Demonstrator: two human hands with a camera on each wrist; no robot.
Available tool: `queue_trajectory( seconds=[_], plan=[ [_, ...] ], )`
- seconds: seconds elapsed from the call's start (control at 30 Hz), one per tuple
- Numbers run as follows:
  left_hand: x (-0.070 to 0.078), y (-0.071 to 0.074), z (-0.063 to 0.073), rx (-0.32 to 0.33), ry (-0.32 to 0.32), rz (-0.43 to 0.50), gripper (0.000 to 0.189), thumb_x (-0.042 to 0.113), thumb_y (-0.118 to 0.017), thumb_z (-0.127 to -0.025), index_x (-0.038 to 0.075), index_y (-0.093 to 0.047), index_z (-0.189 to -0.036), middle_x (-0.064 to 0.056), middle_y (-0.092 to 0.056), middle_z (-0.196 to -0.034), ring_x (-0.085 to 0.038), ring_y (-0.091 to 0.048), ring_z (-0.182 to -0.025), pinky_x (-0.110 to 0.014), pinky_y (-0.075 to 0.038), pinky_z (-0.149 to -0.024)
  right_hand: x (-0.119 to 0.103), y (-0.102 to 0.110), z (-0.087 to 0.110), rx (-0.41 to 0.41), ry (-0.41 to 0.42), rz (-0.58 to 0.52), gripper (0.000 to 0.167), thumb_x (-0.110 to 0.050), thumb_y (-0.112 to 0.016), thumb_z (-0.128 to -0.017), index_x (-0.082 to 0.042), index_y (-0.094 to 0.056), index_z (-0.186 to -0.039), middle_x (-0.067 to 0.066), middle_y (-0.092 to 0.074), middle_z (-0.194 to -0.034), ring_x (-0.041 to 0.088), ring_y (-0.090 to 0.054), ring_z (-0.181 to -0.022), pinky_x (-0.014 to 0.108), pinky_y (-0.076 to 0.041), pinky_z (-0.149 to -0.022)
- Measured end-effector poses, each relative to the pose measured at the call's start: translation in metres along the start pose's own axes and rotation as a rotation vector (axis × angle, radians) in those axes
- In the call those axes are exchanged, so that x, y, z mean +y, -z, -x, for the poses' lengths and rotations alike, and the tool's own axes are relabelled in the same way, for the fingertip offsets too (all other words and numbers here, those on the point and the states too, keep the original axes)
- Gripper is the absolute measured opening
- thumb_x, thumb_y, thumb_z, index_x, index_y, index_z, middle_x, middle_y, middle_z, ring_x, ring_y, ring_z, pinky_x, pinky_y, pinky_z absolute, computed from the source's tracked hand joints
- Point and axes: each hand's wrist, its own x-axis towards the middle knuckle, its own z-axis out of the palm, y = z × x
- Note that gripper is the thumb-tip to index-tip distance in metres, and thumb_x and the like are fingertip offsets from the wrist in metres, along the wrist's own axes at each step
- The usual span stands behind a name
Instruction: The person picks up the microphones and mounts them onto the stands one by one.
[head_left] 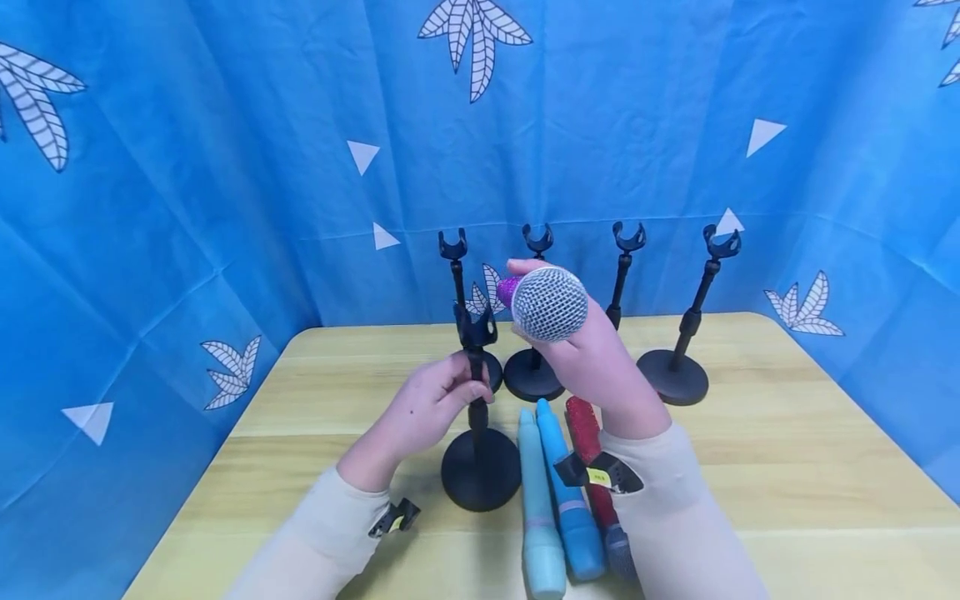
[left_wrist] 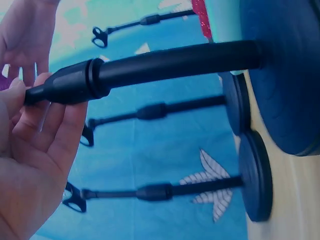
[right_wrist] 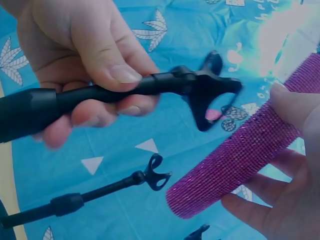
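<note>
My left hand [head_left: 423, 408] grips the thin upper pole of a black desktop microphone stand [head_left: 480, 475], thumb on one side and fingers round the other. The stand stands upright on its round base, its U-shaped clip [right_wrist: 212, 95] above the hand. My right hand [head_left: 600, 358] holds a microphone [head_left: 551, 304] with a silver mesh head, which points toward the head camera. Its handle [right_wrist: 240, 160] is covered in purple rhinestones. In the right wrist view, the handle's tail end is close to the clip but apart from it. Nothing sits in the clip.
Behind stand several more black stands, one of them at the right [head_left: 678, 367], with bare clips. A pale teal microphone [head_left: 540, 500], a blue microphone [head_left: 570, 500] and a red glittery microphone [head_left: 583, 425] lie on the wooden table [head_left: 810, 467]. Blue patterned cloth [head_left: 637, 108] surrounds the back and sides.
</note>
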Motion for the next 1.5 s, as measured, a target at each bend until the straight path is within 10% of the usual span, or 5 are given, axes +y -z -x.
queue_trajectory(
  seconds=[0.57,1.07,1.23,1.37,1.5],
  plan=[
    [0.011,-0.010,-0.005,-0.084,-0.041,0.017,0.004,0.021,-0.059,-0.104,0.018,-0.060,-0.103,0.012,-0.070,-0.095,-0.004,-0.067,-0.091,-0.035,-0.055,-0.082,-0.003,-0.022,-0.006,0.101,0.378,-0.141,0.061,0.016,-0.066,-0.088,0.004,-0.037,-0.140,0.020,-0.042,-0.152,0.033,-0.038,-0.143,0.049,-0.040,-0.110],
    [0.011,-0.010,-0.004,-0.093,-0.042,-0.007,0.007,0.018,-0.059,-0.103,0.015,-0.059,-0.110,0.010,-0.069,-0.098,-0.006,-0.066,-0.092,-0.031,-0.056,-0.080,-0.004,-0.034,-0.011,-0.013,0.341,-0.089,0.077,0.015,-0.072,-0.082,-0.004,-0.033,-0.146,0.014,-0.034,-0.156,0.029,-0.022,-0.150,0.052,-0.038,-0.111],
    [0.011,-0.010,-0.004,-0.085,-0.030,-0.012,0.010,0.025,-0.059,-0.104,0.015,-0.058,-0.104,0.011,-0.069,-0.096,-0.005,-0.066,-0.089,-0.032,-0.056,-0.077,0.002,-0.036,-0.013,-0.046,0.216,-0.100,0.053,-0.024,-0.058,-0.104,-0.005,-0.036,-0.149,0.009,-0.039,-0.154,0.023,-0.035,-0.142,0.048,-0.040,-0.109],
    [0.010,-0.011,-0.003,-0.074,-0.055,-0.032,0.011,0.025,-0.058,-0.104,0.014,-0.058,-0.103,0.011,-0.070,-0.095,-0.005,-0.065,-0.086,-0.031,-0.055,-0.074,0.007,-0.038,-0.015,-0.053,0.179,-0.074,0.071,-0.058,-0.050,-0.101,-0.001,-0.041,-0.142,0.013,-0.050,-0.140,0.023,-0.047,-0.129,0.048,-0.040,-0.108],
    [0.010,-0.012,-0.001,-0.072,-0.093,-0.054,0.006,0.019,-0.059,-0.104,0.014,-0.062,-0.107,0.009,-0.069,-0.099,-0.006,-0.064,-0.088,-0.030,-0.054,-0.076,0.012,-0.038,-0.016,-0.096,0.183,-0.056,0.077,-0.045,-0.074,-0.090,0.000,-0.041,-0.143,0.014,-0.051,-0.135,0.025,-0.049,-0.122,0.050,-0.041,-0.105]
  ],
)
